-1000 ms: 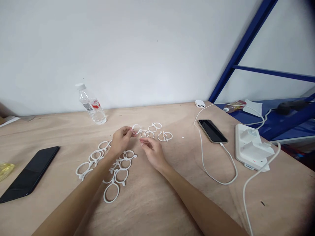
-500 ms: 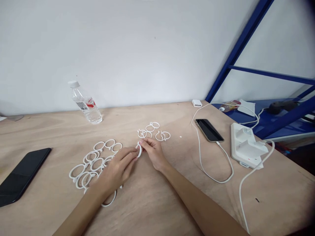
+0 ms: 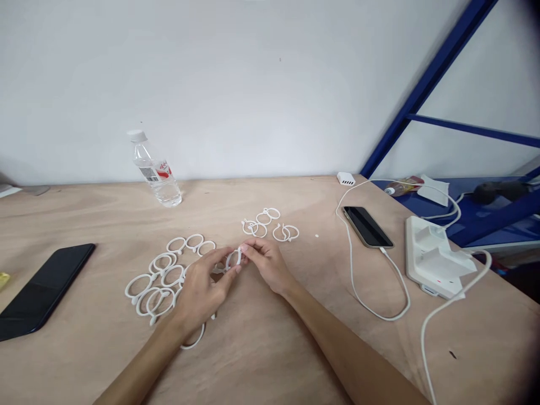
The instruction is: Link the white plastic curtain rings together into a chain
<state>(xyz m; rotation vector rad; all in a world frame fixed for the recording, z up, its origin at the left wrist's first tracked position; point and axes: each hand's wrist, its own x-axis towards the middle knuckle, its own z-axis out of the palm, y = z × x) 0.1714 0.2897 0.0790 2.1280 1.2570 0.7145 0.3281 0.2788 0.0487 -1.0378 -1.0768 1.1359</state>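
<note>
Between my two hands, just above the table, is a white plastic ring (image 3: 233, 259) with a small clasp at its top. My left hand (image 3: 206, 284) pinches its left and lower side with thumb and fingers. My right hand (image 3: 265, 261) has thumb and forefinger closed on the ring's upper right, by the clasp; the fingertips partly hide it. Beside and beneath my left hand lies a spread of similar white rings (image 3: 172, 275), some covered by the hand and forearm. Beyond my right hand is a smaller group of rings (image 3: 255, 228), a few of them gapped open.
A water bottle (image 3: 157, 171) stands at the back left. A dark phone (image 3: 44, 287) lies at the left. On the right are a charging phone (image 3: 368, 226), its white cable (image 3: 352, 281), a power strip (image 3: 434, 259) and a small charger (image 3: 346, 179). Blue metal framing (image 3: 426, 93) rises beyond.
The ring has been turned so its round opening shows more, and my left fingers have spread around it. The whole view has shifted slightly, moving the scene to the right.
</note>
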